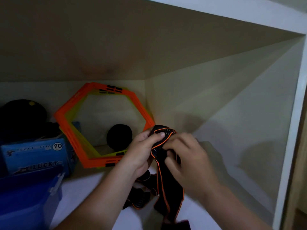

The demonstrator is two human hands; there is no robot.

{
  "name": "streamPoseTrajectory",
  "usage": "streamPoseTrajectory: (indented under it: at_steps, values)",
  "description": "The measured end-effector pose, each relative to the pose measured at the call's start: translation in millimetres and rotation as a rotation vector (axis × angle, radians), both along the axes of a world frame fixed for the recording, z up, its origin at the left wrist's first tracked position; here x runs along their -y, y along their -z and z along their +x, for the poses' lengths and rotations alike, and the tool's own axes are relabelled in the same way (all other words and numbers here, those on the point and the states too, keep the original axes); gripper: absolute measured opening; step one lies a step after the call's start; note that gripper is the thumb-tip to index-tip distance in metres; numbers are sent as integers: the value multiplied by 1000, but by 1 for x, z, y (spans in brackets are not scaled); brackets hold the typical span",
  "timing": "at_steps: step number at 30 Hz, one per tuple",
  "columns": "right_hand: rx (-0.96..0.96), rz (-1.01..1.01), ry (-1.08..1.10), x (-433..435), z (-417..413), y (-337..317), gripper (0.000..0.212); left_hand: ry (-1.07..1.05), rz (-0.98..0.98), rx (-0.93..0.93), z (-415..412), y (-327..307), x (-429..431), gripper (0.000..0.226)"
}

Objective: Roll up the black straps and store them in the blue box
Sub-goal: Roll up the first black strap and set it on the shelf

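Two hands, left (141, 150) and right (187, 161), grip one strap (167, 183), top partly rolled. Tail hangs to shelf (86, 193). Blue box (25, 196) sits left.

A black strap (166, 180) with orange edging is hanging partly rolled at its top; more straps (141, 195) are lying bunched beneath. The blue box (25, 196), seemingly open, is sitting at lower left.

Light: dim, falling from the right (left side sinking into dark)
Blur: right hand (186, 156) smearing
Edges: bowing
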State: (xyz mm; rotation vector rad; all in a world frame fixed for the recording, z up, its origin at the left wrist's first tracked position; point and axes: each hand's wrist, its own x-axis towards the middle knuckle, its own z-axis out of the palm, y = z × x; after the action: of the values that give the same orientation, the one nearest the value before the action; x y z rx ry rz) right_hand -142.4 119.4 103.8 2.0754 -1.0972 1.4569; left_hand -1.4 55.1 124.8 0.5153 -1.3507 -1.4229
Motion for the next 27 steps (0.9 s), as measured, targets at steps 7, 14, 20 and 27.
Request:
streamPoseTrajectory:
  at_steps: [7,14,20,27]
  values:
    - [112,-148,118,16,-19,-13,6,87,2,34,-1,3,-3,26]
    - [174,18,165,15,-22,-22,23,32,-41,175,2,-1,-3,18]
    - [158,18,167,17,-22,-32,23,-33,-292,465,10,-13,1,65]
    - [260,121,-60,27,-30,-43,30,-396,-489,424,-1,-31,5,18]
